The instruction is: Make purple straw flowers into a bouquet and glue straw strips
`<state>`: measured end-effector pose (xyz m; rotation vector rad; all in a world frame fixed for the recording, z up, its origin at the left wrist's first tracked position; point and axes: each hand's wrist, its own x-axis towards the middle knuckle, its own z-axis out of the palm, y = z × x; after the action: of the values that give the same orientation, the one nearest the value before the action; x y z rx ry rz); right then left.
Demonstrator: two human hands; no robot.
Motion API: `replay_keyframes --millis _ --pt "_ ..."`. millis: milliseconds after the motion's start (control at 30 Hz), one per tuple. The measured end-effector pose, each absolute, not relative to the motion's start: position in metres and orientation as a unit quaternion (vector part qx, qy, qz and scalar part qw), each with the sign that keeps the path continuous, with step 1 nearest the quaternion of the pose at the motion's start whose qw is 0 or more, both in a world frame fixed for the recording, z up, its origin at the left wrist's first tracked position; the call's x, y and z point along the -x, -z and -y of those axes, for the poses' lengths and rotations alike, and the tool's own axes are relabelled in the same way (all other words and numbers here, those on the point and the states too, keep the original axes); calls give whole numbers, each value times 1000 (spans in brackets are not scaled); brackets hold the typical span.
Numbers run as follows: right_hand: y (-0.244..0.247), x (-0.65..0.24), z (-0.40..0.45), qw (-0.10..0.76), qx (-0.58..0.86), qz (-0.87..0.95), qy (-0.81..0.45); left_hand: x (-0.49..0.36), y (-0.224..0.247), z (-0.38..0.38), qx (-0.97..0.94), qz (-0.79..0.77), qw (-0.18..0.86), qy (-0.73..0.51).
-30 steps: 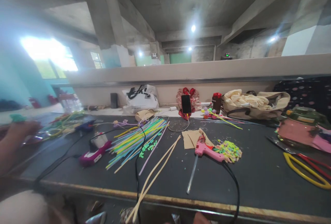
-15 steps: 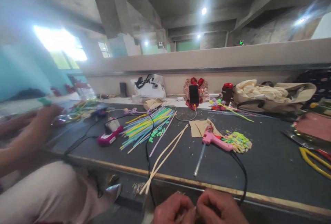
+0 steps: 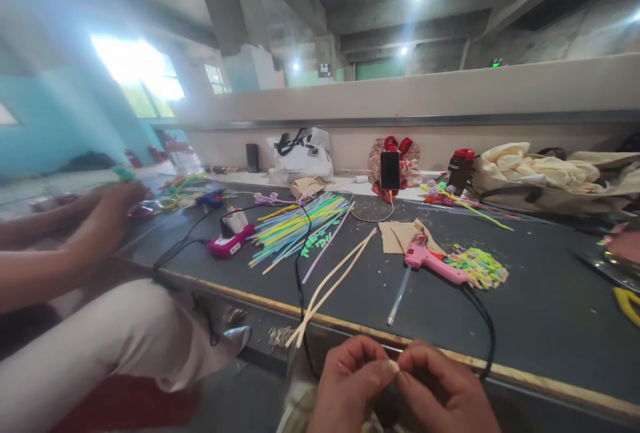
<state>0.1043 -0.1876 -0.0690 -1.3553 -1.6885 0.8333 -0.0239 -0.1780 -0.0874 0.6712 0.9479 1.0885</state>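
Note:
In the head view, my left hand [image 3: 353, 379] and my right hand [image 3: 443, 383] meet low in front of the table edge. Thumbs and fingertips of both are pinched around a small cream piece [image 3: 394, 366], most of it hidden by the fingers. Just beyond them on the dark table [image 3: 350, 306] lie two long cream pipe cleaners [image 3: 333, 279], crossing and sticking out over the edge. A pink hot glue gun [image 3: 435, 264] with a clear glue stick [image 3: 400, 296] rests on brown paper, beside a pile of short coloured pieces [image 3: 480, 267].
Many pastel pipe cleaners [image 3: 300, 226] lie left of centre near a magenta power strip [image 3: 231, 243]. Black cords hang over the edge. A phone [image 3: 390, 171], a dark bottle [image 3: 460, 169] and bags line the back. Scissors [image 3: 627, 306] are at right. At left sits another person [image 3: 105, 233].
My view has turned slightly right and down. Both hands have come higher into view, and the cream piece between the fingertips now shows. The co-worker's arms remain at the left.

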Motion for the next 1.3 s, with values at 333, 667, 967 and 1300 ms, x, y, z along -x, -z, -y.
replay_keyframes --millis 333,667,967,1300 --pt "74 -111 182 338 516 732 -289 24 54 188 -428 -522 581 -455" --pt "70 -119 179 382 410 790 -247 35 69 182 -236 -319 842 -365" --pt "61 -122 172 440 259 849 136 26 74 186 -196 -322 824 -423" --pt "44 -115 165 315 237 892 223 15 90 170 -270 -272 818 -429"
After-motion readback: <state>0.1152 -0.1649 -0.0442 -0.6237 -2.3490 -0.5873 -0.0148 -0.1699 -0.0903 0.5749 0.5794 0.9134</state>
